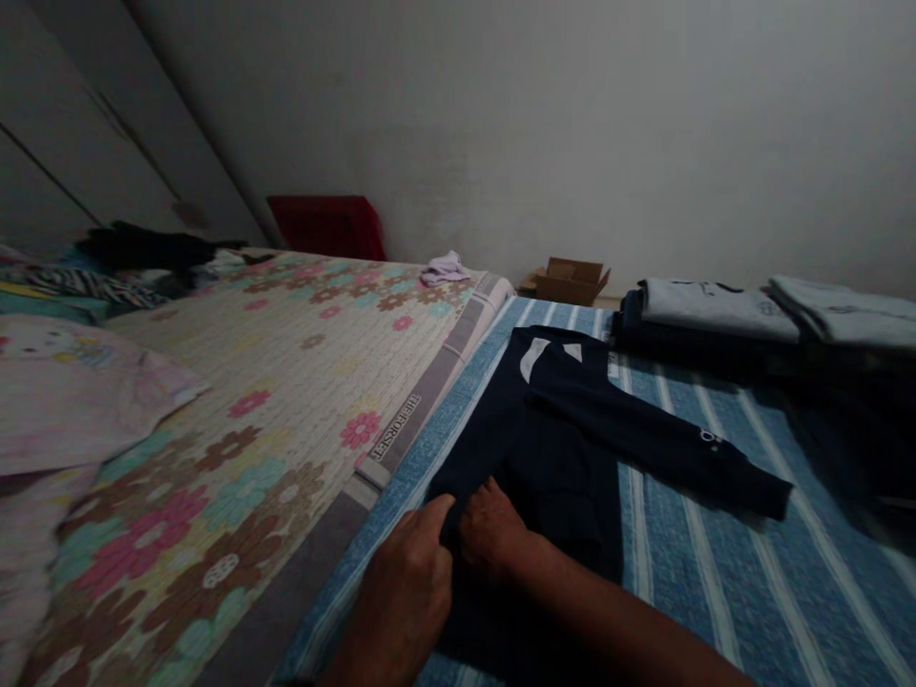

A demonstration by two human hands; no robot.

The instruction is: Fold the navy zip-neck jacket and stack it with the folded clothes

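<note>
A dark navy long-sleeved top (558, 458) with white patches near its neck lies on a blue striped cover. One sleeve (665, 448) stretches out to the right and bears a small white print. My left hand (415, 572) is closed at the garment's left edge, gripping the cloth between thumb and curled fingers. Close beside it, my right hand (493, 525) reaches across and is closed on the same top, its fingertips partly hidden in the dark fabric.
Folded grey shirts (719, 307) and dark clothes (844, 429) are stacked on the right. Behind the bed stand an open cardboard box (569, 283) and a red object (325, 227). Left are a flowered mattress (286, 382), pink clothing (86, 391) and a small pale cloth (445, 268).
</note>
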